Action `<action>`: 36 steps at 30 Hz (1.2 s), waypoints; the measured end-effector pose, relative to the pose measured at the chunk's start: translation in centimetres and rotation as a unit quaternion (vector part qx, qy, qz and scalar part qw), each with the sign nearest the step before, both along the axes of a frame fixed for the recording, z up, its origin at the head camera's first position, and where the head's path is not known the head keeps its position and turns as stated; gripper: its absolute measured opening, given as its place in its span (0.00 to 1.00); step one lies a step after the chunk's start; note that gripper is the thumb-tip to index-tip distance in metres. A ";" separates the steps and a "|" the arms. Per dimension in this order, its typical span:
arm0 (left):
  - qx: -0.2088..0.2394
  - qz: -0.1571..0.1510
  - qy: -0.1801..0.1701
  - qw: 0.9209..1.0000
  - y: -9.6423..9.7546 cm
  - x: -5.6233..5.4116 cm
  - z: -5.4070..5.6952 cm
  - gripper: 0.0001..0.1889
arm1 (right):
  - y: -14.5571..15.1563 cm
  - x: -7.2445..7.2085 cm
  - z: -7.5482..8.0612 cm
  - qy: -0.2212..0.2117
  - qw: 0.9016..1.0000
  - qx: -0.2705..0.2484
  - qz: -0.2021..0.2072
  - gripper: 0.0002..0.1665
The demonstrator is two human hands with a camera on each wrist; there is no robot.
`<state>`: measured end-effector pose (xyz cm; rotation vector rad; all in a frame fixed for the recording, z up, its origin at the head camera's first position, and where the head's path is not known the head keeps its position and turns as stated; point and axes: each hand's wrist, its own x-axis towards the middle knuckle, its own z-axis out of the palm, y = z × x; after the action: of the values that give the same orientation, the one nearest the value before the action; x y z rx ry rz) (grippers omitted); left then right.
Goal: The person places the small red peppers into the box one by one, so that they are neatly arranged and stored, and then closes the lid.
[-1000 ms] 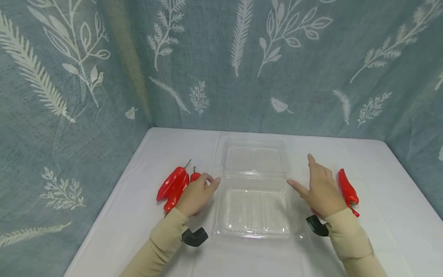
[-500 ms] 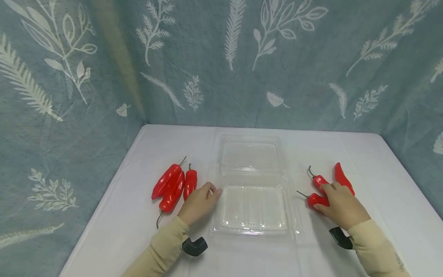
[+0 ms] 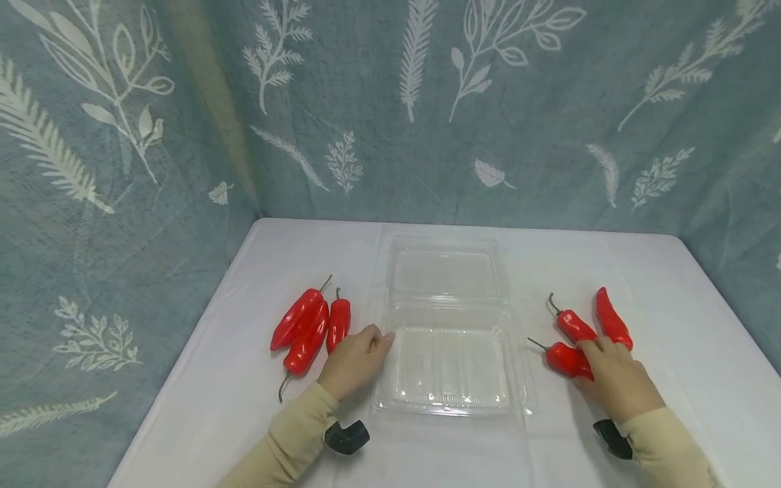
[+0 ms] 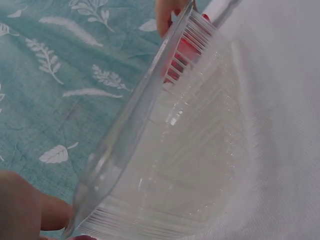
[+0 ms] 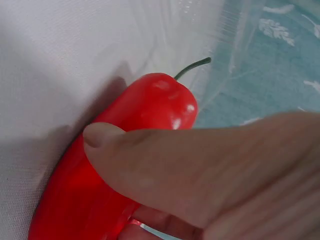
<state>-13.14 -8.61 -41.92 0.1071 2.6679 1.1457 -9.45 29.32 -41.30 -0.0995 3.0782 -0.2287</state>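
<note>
In the head view, a clear plastic clamshell box lies unfolded on the white table, its lid toward the back. My left hand pinches the box's left rim between thumb and fingers; the left wrist view has the thumb against that rim. At the right, my right hand grips the nearest red pepper, stem pointing left. In the right wrist view my thumb lies across this glossy pepper, and the fingers underneath are mostly hidden.
Beside the held pepper lie a second red pepper and a third farther right. Left of the box sit three more red peppers: one outer, one middle, one inner. A patterned green-blue curtain borders the table's back and sides.
My right hand has come down and rightward from beside the box to the right-hand peppers and now grips one. The left hand has stayed at the box's left rim.
</note>
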 end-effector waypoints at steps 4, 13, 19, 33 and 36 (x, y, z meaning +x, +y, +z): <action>0.003 -0.001 0.000 1.000 0.0 0.1 -0.1 0.14 | -0.2 0.2 -0.1 0.004 1.000 0.010 -0.003 0.37; -0.005 -0.001 0.015 1.000 -0.1 0.2 -0.2 0.15 | -0.8 0.2 -0.4 0.036 0.999 0.037 0.007 0.36; -0.010 0.000 0.014 1.000 0.0 0.2 -0.3 0.15 | -0.9 0.1 -0.6 0.031 0.999 0.036 0.001 0.35; 0.006 -0.003 0.036 0.999 0.1 -0.2 -1.1 0.21 | -1.0 -0.2 0.6 0.043 0.999 0.016 0.020 0.40; -0.004 -0.002 0.042 0.999 0.2 -0.3 -1.2 0.25 | -1.1 -0.2 1.4 0.065 0.997 0.011 0.030 0.38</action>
<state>-13.40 -8.42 -43.14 0.1621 2.7439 1.1531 -9.64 28.17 -39.87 -0.2143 3.1989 -0.1923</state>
